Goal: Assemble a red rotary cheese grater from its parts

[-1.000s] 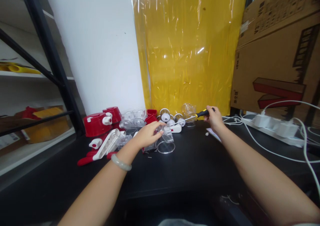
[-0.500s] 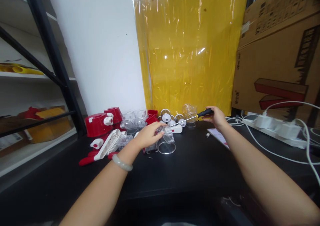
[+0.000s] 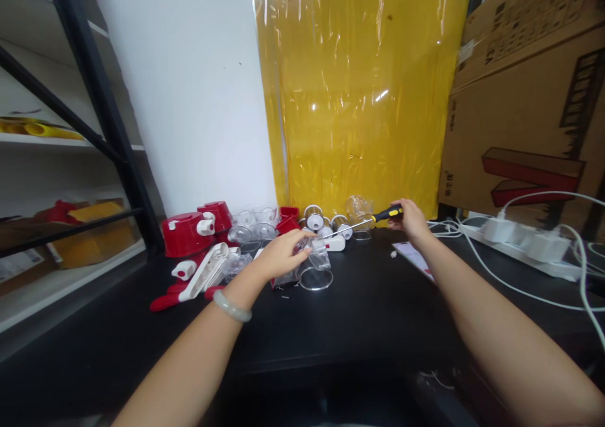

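Observation:
My left hand (image 3: 280, 253) is closed around a clear plastic cup-shaped part (image 3: 316, 264) that rests on the black table (image 3: 359, 313). My right hand (image 3: 410, 218) grips the black and yellow handle of a screwdriver (image 3: 373, 218). The screwdriver's metal shaft points left toward the clear part, and its tip lies just above that part. A pale green bangle (image 3: 230, 307) sits on my left wrist.
Red lids (image 3: 185, 233), white and red handles (image 3: 201, 276) and clear domes (image 3: 253, 228) are heaped left of my hands. A yellow film sheet (image 3: 354, 93) and a cardboard box (image 3: 524, 112) stand behind. A white power strip (image 3: 520, 243) with cables lies at right. Black shelving (image 3: 94, 118) is at left.
My right hand with the screwdriver has shifted slightly, staying near the back of the table. My left hand keeps its hold on the clear part.

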A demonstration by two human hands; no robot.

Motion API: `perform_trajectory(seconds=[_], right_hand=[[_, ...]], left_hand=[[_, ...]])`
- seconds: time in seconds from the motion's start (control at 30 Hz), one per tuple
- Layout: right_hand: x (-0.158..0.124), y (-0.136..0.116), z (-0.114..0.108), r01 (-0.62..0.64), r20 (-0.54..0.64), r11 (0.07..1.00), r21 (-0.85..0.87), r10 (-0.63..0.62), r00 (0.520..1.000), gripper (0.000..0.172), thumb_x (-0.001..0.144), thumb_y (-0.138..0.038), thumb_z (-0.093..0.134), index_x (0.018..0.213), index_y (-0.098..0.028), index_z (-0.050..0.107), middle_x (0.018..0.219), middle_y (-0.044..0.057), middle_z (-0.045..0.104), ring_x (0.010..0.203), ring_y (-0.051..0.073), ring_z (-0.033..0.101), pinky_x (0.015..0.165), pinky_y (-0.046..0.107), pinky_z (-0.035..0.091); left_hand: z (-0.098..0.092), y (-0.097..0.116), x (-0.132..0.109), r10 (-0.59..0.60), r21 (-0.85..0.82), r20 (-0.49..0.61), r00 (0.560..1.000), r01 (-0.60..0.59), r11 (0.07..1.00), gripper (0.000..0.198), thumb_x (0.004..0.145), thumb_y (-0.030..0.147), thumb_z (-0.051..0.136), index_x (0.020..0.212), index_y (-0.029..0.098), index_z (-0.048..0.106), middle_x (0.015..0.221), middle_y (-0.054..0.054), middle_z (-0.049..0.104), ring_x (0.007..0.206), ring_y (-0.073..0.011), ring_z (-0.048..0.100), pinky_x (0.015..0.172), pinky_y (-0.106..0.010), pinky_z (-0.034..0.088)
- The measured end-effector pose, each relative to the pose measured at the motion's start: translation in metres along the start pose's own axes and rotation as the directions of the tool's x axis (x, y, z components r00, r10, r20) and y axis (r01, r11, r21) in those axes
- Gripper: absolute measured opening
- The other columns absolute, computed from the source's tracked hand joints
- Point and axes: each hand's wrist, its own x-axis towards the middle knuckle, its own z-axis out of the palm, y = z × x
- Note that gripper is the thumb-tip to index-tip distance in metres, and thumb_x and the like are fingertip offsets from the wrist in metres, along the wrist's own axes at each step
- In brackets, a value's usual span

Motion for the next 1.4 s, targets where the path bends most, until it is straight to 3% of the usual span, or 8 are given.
perform_trajectory(seconds=[0.2, 0.43, 0.57, 0.7, 0.83, 1.07, 1.2, 1.4], right_hand=[[-0.003, -0.003, 0.002, -0.039, -0.015, 0.996, 0.076, 0.040, 0.999, 0.018, 0.085, -0.021, 0.045, 0.086, -0.020, 0.063, 0.068, -0.001, 0.060, 0.045, 0.014, 0.059, 0.046, 0.029, 0.054], [-0.003, -0.001, 0.005, -0.017, -0.028, 0.999, 0.051, 0.019, 0.999, 0.008, 0.088, -0.027, 0.052, 0.087, -0.021, 0.058, 0.052, -0.005, 0.054, 0.036, 0.012, 0.049, 0.037, 0.022, 0.042], [-0.001, 0.003, 0.004, -0.008, -0.035, 1.000, 0.007, 0.009, 0.999, 0.019, 0.092, -0.039, 0.053, 0.086, -0.021, 0.058, 0.044, -0.006, 0.048, 0.035, 0.013, 0.047, 0.036, 0.022, 0.039], [0.002, 0.005, 0.004, -0.023, -0.049, 1.000, 0.012, 0.023, 0.999, 0.033, 0.094, -0.048, 0.050, 0.088, -0.019, 0.062, 0.052, -0.001, 0.057, 0.040, 0.015, 0.055, 0.042, 0.028, 0.048], [0.004, 0.007, 0.003, -0.045, -0.047, 0.997, 0.063, 0.048, 0.998, 0.030, 0.094, -0.041, 0.048, 0.088, -0.018, 0.065, 0.063, 0.001, 0.062, 0.044, 0.015, 0.059, 0.048, 0.031, 0.053], [0.000, 0.006, 0.003, -0.032, -0.064, 0.994, 0.101, 0.039, 0.997, 0.017, 0.087, -0.026, 0.046, 0.089, -0.020, 0.062, 0.059, -0.003, 0.056, 0.040, 0.013, 0.054, 0.043, 0.026, 0.049], [0.000, 0.008, 0.004, -0.027, -0.045, 0.993, 0.111, 0.032, 0.998, 0.012, 0.089, -0.031, 0.054, 0.093, -0.021, 0.058, 0.059, -0.004, 0.056, 0.040, 0.011, 0.051, 0.041, 0.024, 0.045], [0.006, 0.018, 0.002, 0.039, -0.069, 0.999, -0.021, -0.040, 0.997, 0.033, 0.096, -0.052, 0.048, 0.089, -0.021, 0.057, 0.048, -0.005, 0.047, 0.036, 0.012, 0.044, 0.035, 0.021, 0.035]], left_hand=[[0.000, -0.002, 0.000, -0.006, 0.002, 0.004, 1.000, 0.006, 1.000, 0.037, 0.095, 0.034, 0.052, 0.131, 0.027, 0.057, 0.131, -0.007, 0.066, 0.119, -0.0253, 0.063, 0.104, -0.043, 0.048], [0.000, -0.001, 0.000, -0.004, -0.008, 0.007, 1.000, 0.004, 1.000, 0.037, 0.095, 0.033, 0.053, 0.131, 0.027, 0.057, 0.131, -0.006, 0.066, 0.118, -0.0248, 0.063, 0.102, -0.042, 0.048], [-0.001, -0.001, 0.000, -0.007, -0.005, 0.011, 1.000, 0.007, 1.000, 0.037, 0.095, 0.033, 0.053, 0.132, 0.025, 0.057, 0.131, -0.007, 0.066, 0.117, -0.0250, 0.063, 0.103, -0.042, 0.048], [-0.001, 0.000, 0.001, -0.006, -0.016, 0.012, 1.000, 0.006, 1.000, 0.037, 0.095, 0.032, 0.053, 0.131, 0.025, 0.057, 0.131, -0.007, 0.066, 0.118, -0.0250, 0.063, 0.103, -0.043, 0.048], [-0.001, 0.000, 0.001, -0.002, -0.021, 0.009, 1.000, 0.003, 1.000, 0.037, 0.095, 0.032, 0.053, 0.131, 0.024, 0.058, 0.131, -0.008, 0.066, 0.118, -0.0254, 0.063, 0.104, -0.043, 0.047], [-0.001, 0.001, 0.001, -0.015, -0.018, 0.015, 1.000, 0.015, 1.000, 0.037, 0.095, 0.031, 0.054, 0.131, 0.024, 0.059, 0.129, -0.008, 0.067, 0.112, -0.0247, 0.065, 0.099, -0.041, 0.050], [0.000, 0.001, 0.001, -0.010, -0.028, 0.001, 1.000, 0.010, 1.000, 0.037, 0.094, 0.032, 0.055, 0.131, 0.024, 0.059, 0.130, -0.007, 0.066, 0.115, -0.0247, 0.063, 0.101, -0.041, 0.049], [0.001, -0.001, 0.001, 0.012, -0.037, 0.000, 1.000, -0.012, 0.999, 0.037, 0.095, 0.031, 0.055, 0.131, 0.023, 0.059, 0.130, -0.008, 0.066, 0.116, -0.0249, 0.064, 0.102, -0.042, 0.048]])
